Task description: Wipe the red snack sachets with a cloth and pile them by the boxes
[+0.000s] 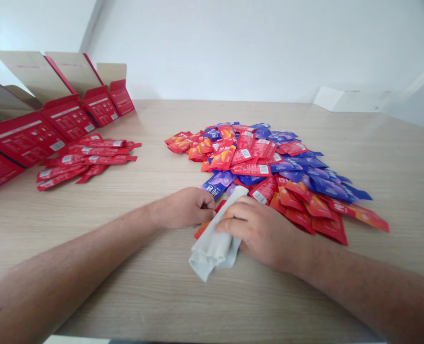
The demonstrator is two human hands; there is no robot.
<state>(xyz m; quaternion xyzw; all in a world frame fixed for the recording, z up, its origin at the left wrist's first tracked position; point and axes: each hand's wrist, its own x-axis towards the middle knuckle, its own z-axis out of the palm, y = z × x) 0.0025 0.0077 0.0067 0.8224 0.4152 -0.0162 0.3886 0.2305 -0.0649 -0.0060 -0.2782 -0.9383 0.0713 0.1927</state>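
On the desk (125, 296), front: grey knit cloth (212, 243) bunched under both hands, just off near edge of pile.
Right hand (265, 234): fingers (233, 220) slightly spread, draped over cloth, pressing down.
Left hand (183, 209): fingers curled in, tips at cloth's top edge; pinch? can't tell.
Handling: looks light, limp, soft; take hold at thick folded mid.
Nearby: foil sachet pile (269, 162), red sachet row (90, 160), red cartons (68, 114) w/ flaps up.
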